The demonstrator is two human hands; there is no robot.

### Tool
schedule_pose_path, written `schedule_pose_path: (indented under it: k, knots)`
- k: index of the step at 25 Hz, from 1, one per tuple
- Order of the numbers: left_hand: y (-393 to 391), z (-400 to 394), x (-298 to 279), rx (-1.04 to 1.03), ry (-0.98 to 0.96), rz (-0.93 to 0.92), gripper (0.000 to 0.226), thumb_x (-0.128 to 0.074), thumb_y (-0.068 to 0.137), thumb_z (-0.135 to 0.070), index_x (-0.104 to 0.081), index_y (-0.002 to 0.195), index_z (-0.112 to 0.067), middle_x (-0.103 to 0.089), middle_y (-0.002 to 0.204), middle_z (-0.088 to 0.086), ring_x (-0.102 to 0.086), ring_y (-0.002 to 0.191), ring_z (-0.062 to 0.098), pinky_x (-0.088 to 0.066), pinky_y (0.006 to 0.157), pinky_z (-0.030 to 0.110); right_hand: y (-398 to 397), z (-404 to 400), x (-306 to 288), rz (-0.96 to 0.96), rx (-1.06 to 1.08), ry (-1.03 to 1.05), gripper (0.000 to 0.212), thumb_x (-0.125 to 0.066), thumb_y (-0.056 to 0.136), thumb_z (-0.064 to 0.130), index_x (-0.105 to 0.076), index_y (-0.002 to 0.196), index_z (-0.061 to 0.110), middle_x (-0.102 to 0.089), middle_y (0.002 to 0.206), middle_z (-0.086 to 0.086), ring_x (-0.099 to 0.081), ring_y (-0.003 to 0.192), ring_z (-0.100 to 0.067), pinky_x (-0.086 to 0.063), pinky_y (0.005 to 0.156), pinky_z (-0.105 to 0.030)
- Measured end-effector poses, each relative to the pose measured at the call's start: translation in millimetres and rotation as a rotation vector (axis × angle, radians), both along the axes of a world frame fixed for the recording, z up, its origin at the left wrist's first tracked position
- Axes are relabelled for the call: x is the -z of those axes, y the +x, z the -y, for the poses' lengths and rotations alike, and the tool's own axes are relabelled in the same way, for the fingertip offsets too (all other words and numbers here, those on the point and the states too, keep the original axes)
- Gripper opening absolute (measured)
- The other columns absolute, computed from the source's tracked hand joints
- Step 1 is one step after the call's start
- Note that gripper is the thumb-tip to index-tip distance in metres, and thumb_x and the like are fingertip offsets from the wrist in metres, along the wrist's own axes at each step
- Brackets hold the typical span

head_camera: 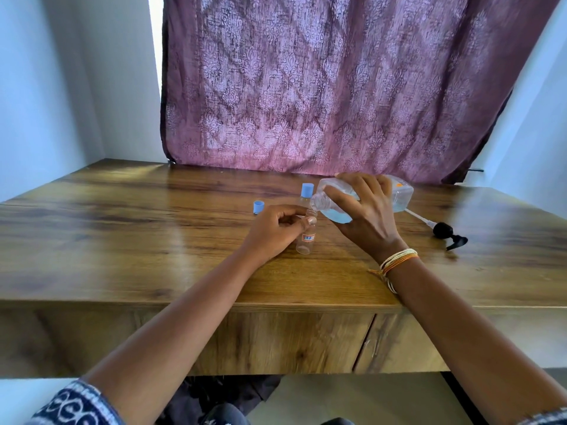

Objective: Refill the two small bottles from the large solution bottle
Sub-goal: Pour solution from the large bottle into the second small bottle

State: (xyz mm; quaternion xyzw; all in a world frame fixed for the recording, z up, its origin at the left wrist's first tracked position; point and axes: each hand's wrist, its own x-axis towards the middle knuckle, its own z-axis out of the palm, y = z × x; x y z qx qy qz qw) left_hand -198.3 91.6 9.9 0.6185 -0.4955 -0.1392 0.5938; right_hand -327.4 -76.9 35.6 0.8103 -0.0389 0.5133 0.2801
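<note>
While I tip the large bottle (365, 199) on its side, its open neck sits right over the mouth of the small bottle (306, 239), which stands upright on the table (122, 234) and looks empty as far as I can tell. My right hand (363, 216) is wrapped around the large bottle, fingers closed on it; blue liquid pools toward its neck. My left hand (271, 231) pinches the small bottle near its top, steadying it. I judge the first fill is only starting. Just behind stands the second small bottle (306, 196), cap on, untouched. A loose blue cap (258, 207) lies to the left; the pump (443, 230) lies to the right.
</note>
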Motion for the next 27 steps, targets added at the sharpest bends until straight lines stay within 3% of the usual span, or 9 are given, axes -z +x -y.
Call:
schedule_pose_path:
  k: [12, 19, 24, 27]
  knots:
    - [-2.2, -1.5, -1.6, -0.004, 0.002, -0.034, 0.019, -0.071, 0.085, -0.027, -0.073, 0.104, -0.024, -0.076, 0.097, 0.001, -0.073, 0.091, 0.015, -0.06, 0.082, 0.046, -1.2, -0.9, -1.6, 0.015, 0.015, -0.029, 0.052, -0.073, 0.071, 0.016, -0.054, 0.117, 0.03, -0.065, 0.118, -0.009, -0.059, 0.105, -0.031, -0.038, 0.083, -0.045]
    - [-8.0, -6.1, -6.5, 0.04, -0.012, -0.079, 0.014, -0.069, 0.087, -0.02, -0.072, 0.099, -0.025, -0.075, 0.097, 0.008, -0.074, 0.086, 0.013, -0.061, 0.065, 0.032, -0.6, -2.3, -2.5, 0.037, -0.007, -0.039, 0.052, -0.077, 0.069, 0.016, -0.056, 0.115, 0.029, -0.065, 0.118, -0.009, -0.058, 0.106, -0.029, -0.04, 0.083, -0.047]
    - [-4.9, -4.4, -4.6, 0.038, 0.005, -0.072, 0.017, -0.07, 0.086, -0.022, -0.072, 0.103, -0.022, -0.075, 0.1, 0.008, -0.074, 0.089, 0.016, -0.062, 0.072, 0.042, -0.8, -2.3, -2.2, 0.046, -0.014, -0.048, 0.051, -0.075, 0.07, 0.013, -0.056, 0.115, 0.029, -0.066, 0.117, -0.009, -0.056, 0.107, -0.029, -0.04, 0.083, -0.047]
    - [-3.2, -3.4, -3.3, 0.015, 0.007, -0.038, 0.016, -0.071, 0.085, -0.029, -0.073, 0.101, -0.029, -0.076, 0.098, 0.004, -0.073, 0.092, 0.019, -0.06, 0.079, 0.049, -0.9, -2.5, -2.5, 0.05, -0.014, -0.044, 0.05, -0.075, 0.071, 0.015, -0.056, 0.115, 0.029, -0.066, 0.117, -0.009, -0.056, 0.107, -0.028, -0.039, 0.084, -0.046]
